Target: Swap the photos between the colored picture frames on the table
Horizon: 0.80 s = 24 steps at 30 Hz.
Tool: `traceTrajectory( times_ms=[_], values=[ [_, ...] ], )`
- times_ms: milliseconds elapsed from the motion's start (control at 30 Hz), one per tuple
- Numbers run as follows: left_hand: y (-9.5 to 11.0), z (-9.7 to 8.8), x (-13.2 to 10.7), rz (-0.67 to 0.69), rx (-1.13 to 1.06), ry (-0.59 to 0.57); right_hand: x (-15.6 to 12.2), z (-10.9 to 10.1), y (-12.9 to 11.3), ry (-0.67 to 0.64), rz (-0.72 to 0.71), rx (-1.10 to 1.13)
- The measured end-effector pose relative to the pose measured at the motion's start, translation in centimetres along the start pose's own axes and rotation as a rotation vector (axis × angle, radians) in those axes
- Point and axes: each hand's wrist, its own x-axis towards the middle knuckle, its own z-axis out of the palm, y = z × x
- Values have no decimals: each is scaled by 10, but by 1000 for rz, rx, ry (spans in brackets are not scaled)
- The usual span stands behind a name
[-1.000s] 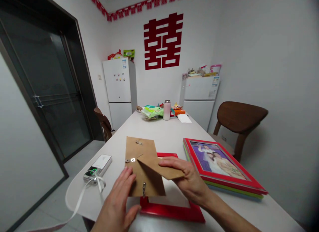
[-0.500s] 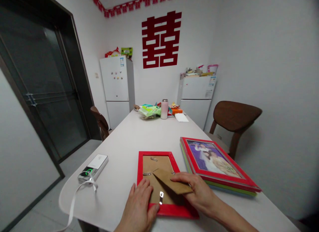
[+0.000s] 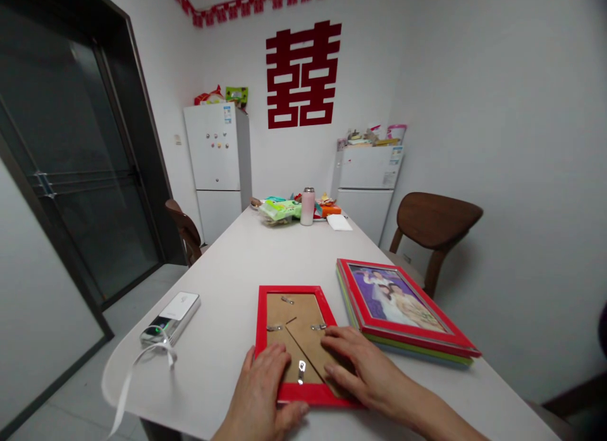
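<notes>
A red photo frame lies face down on the table, its brown backing board showing. Small metal clips and a hanger are visible on the board. Gripping the near left corner is my left hand, with the fingers over the left edge and the thumb along the near rim. My right hand lies on the right side of the frame, fingers stretched over the backing's stand flap. That flap rests almost flat against the board, partly covered by the hand.
Right of the frame sits a stack of photo frames. A power bank with a white strap lies at left. Farther back on the table are a pink bottle and green packets. A brown chair stands at right.
The stand flap, lifted in my right hand before, is now down against the backing. My right hand has flattened over it. My left hand stays at the frame's corner; the view shifts slightly.
</notes>
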Motion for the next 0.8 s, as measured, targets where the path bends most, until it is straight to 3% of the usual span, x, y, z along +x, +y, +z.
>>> traceTrajectory(
  times_ms=[200, 467, 800],
  values=[
    [-1, 3, -2, -22, -15, -19, 23, 24, 8, 172, 118, -181],
    [0, 3, 0, -61, -69, -5, 40, 22, 7, 137, 141, -248],
    [0, 4, -2, -91, -73, 1, 30, 35, 19, 194, 87, -192]
  ],
)
